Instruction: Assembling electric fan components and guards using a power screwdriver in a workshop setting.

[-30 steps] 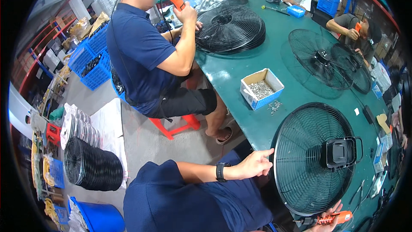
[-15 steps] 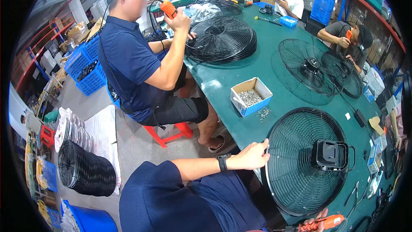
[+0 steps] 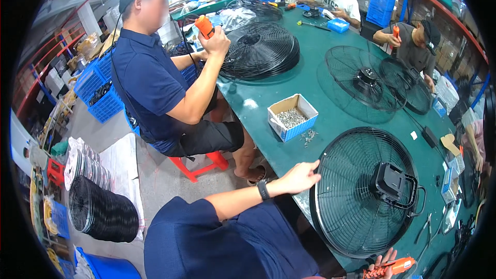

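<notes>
A black wire fan grille (image 3: 338,201) with a square motor housing (image 3: 391,182) and a bracket handle lies on the green table in front of me. My left hand (image 3: 300,177) is at its left rim, index finger stretched out and fingers apart. Whether the fingertips touch the wire I cannot tell. At the lower edge, beside the grille's near rim, my right hand (image 3: 381,265) holds an orange electric screwdriver (image 3: 399,266); the picture's edge hides part of that hand. A carton of small screws (image 3: 292,118) stands beyond my left hand, with loose screws (image 3: 309,138) beside it.
Across the table (image 3: 248,119) lie a stack of black grilles (image 3: 263,54) and another fan (image 3: 361,80). Pliers (image 3: 424,235) rest right of my grille. A co-worker (image 3: 155,72) sits at the left with an orange screwdriver; others work at the far side.
My left hand's fingers have spread at the rim. The grille's motor housing and handle have turned a little clockwise. The view has shifted slightly, and the right hand still holds the screwdriver.
</notes>
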Available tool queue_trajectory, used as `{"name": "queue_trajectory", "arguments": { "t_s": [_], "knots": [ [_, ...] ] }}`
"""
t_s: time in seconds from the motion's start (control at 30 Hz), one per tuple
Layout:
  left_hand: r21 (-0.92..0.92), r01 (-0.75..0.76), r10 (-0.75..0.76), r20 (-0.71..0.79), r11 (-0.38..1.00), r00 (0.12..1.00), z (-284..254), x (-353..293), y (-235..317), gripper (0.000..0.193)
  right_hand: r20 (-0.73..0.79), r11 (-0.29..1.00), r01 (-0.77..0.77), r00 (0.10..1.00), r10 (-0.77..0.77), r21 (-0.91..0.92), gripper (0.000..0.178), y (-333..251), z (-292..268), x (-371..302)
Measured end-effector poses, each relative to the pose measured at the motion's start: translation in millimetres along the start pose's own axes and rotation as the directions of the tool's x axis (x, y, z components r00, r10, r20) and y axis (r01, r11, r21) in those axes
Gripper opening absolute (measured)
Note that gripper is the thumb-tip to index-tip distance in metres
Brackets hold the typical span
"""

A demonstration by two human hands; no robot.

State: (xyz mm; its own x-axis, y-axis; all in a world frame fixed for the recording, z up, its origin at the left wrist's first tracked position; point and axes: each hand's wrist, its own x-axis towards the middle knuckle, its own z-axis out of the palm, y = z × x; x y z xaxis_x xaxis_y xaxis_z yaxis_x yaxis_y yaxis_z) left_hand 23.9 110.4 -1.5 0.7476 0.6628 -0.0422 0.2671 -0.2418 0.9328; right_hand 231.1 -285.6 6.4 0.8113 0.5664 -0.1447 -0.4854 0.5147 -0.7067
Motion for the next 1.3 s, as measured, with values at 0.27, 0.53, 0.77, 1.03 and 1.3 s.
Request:
{"name": "queue_trajectory", "arguments": {
  "t_s": [0.27,0.53,0.77,1.03,1.3],
  "knots": [
    [0.112,0.053,-0.056,0.018,0.992,0.998,-1,-6,18,0.062,-0.106,0.963,-0.106,0.991,0.082,-0.249,0.069,1,11,1],
    [-0.154,0.054,-0.041,0.082,0.987,0.996,-23,37,0,0.060,-0.047,0.948,-0.175,0.985,0.168,-0.266,0.069,-3,13,-9],
    [-0.198,0.185,-0.142,0.212,0.963,0.967,-9,-33,13,0.077,-0.109,0.944,-0.117,0.990,0.087,-0.310,0.068,1,4,0],
    [0.118,0.063,-0.085,0.196,0.991,0.977,-7,-36,30,0.079,-0.074,0.955,-0.111,0.993,0.094,-0.274,0.063,11,-44,25],
    [0.089,-0.029,0.023,0.069,0.996,0.997,-20,-13,7,0.079,-0.087,0.963,-0.116,0.991,0.097,-0.244,0.061,19,-33,23]
  ]
}}
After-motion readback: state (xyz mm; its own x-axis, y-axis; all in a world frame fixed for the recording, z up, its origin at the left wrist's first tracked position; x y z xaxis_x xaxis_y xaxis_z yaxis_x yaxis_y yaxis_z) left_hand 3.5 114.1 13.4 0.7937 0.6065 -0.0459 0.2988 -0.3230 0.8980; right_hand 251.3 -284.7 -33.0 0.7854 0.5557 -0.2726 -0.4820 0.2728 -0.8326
